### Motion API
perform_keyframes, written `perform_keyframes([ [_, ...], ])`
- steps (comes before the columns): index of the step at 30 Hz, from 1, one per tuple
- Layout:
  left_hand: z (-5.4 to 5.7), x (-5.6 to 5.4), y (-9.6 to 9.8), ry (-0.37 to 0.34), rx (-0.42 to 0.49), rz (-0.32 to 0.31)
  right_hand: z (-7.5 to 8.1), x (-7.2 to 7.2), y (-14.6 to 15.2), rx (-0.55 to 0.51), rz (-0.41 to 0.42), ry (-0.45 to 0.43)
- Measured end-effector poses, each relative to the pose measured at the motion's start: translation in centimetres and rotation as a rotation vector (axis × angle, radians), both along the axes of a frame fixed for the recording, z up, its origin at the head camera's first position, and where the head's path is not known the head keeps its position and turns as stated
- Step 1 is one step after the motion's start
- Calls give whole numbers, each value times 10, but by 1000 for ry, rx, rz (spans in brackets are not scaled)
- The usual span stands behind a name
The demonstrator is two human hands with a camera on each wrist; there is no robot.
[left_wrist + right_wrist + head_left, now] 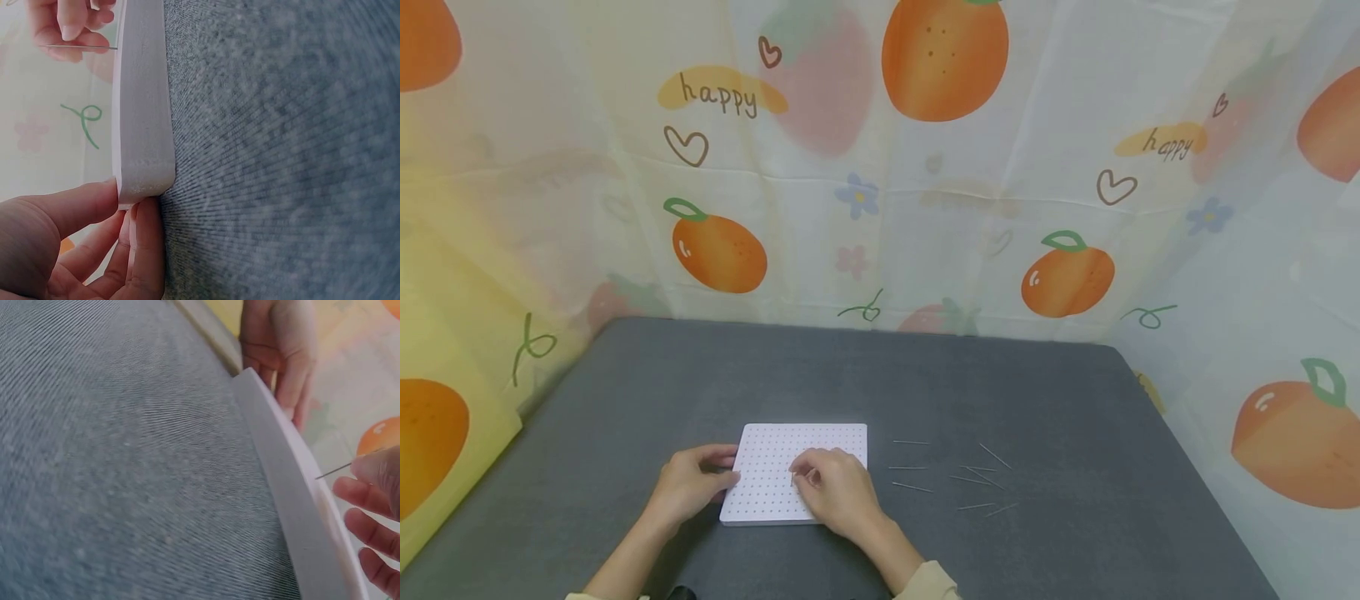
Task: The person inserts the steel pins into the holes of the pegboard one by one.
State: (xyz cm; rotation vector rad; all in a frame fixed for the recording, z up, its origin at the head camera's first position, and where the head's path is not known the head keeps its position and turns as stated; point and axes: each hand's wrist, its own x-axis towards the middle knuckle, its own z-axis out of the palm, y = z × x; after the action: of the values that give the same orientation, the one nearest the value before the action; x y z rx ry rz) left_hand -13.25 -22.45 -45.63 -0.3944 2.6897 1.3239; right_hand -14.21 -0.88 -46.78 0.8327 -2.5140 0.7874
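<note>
A white square board with a grid of small holes lies flat on the dark table. My left hand holds its left side; in the left wrist view the thumb is at the top edge and the fingers are against the side and low corner. Over the board's middle, my right hand pinches a thin metal needle between thumb and fingertips. The needle stands upright, its lower end at the board's surface. Whether that tip is inside a hole cannot be made out.
Several loose needles lie on the dark grey table to the right of the board, some crossing each other. A curtain printed with fruit hangs behind the table and along both sides. A small black object shows at the bottom edge.
</note>
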Motion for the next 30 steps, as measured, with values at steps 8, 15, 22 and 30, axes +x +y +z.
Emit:
perform_keyframes([
  [8,0,0,0,7,-5,-5,10,-1,11,-46,18,-125],
  [15,1,0,0,0,-6,-2,17,-6,26,-115,-1,-157],
  [22,2,-1,0,1,-5,-2,18,-15,48,-175,-17,-182],
  [30,0,-1,1,-13,-11,6,14,-24,73,-213,-56,-172],
])
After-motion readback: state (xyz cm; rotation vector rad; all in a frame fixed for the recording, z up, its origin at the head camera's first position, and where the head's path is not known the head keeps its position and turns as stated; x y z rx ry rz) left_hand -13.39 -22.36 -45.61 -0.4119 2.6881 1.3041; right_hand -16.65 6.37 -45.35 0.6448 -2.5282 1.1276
